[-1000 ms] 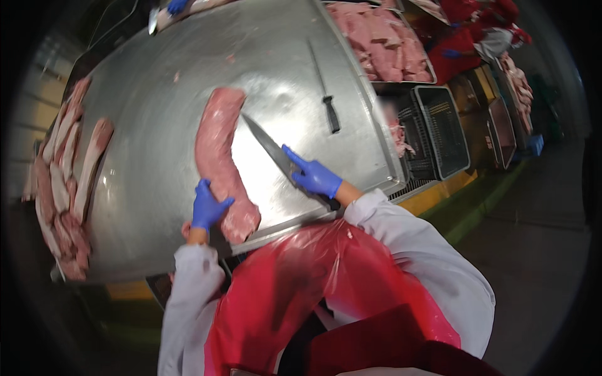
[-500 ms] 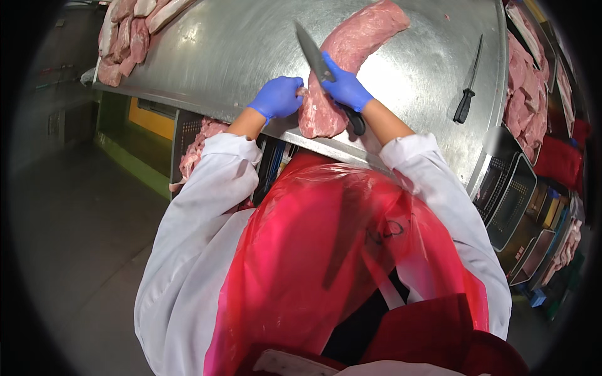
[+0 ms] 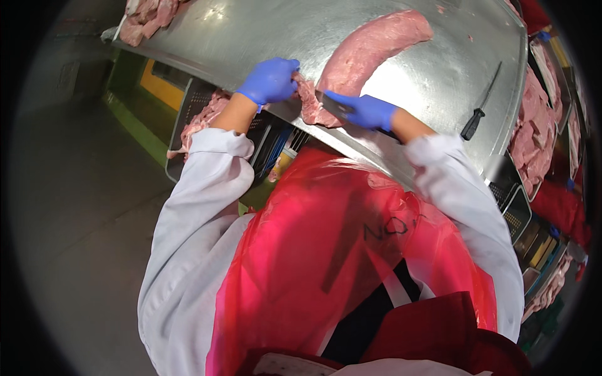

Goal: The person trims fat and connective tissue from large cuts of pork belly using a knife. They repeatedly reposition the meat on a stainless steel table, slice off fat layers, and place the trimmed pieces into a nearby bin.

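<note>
Along table edge (image 3: 367,145) | hands (image 3: 269,81) on meat (image 3: 367,53), knife (image 3: 330,103) | sharpening rod (image 3: 478,116) well apart

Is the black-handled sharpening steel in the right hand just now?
No, the sharpening steel lies on the metal table, apart from the right hand.

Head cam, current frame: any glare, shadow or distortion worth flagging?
Head view: white glare on the grey stainless-steel table beside the long, curved pink piece of meat; head view: dark shadow streaks over the translucent red plastic apron, grey floor at left dim; head view: black fisheye rim, table's right edge bowed.
</note>
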A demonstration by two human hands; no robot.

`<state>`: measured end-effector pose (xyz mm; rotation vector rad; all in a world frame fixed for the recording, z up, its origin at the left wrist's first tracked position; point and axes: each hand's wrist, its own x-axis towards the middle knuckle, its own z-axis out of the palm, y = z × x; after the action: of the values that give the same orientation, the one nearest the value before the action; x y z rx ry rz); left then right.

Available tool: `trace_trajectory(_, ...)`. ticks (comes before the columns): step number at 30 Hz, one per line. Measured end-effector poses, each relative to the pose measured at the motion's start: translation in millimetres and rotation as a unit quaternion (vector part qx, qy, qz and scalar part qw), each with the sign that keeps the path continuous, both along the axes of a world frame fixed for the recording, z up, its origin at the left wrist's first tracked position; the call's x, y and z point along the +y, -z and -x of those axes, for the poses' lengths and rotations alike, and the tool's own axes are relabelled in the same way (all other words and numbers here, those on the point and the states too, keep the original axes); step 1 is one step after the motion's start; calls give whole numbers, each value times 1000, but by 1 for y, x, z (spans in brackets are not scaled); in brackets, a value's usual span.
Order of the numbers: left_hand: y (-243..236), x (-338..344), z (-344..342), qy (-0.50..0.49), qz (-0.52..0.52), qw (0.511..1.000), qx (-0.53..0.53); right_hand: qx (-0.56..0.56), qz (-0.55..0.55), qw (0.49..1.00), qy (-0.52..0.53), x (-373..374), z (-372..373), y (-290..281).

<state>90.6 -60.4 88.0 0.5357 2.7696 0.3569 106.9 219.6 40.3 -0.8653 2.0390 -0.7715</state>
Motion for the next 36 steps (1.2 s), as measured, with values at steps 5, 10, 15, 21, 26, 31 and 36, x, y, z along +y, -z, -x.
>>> trace_trajectory(5, -54, -2, -45, -25, -8, 997, 75, -86, -37, 995, -34, 30, -14, -27)
trace_trajectory(10, -112, -21, -56, -37, 16, 990, 139, -56, 13, 998, -30, -32, 1, -15)
trace_trajectory(15, -169, -108, -94, -202, -58, 964, 160, -67, 11, 990, -127, 81, -47, -21)
trace_trajectory(21, -118, -248, -130, -346, 111, 930, 51, -178, 19, 969, 173, 158, -35, -28)
trace_trajectory(26, 10, -65, -20, -118, 173, 977, 36, -211, 112, 886, 397, 166, -68, -28)
trace_trajectory(31, 113, 161, 54, -218, 101, 970, 46, -179, 110, 859, 466, 174, -116, -6)
trace_trajectory(36, 131, 98, 139, -360, -432, 701, -440, -227, 118, 770, 585, 201, -183, -13)
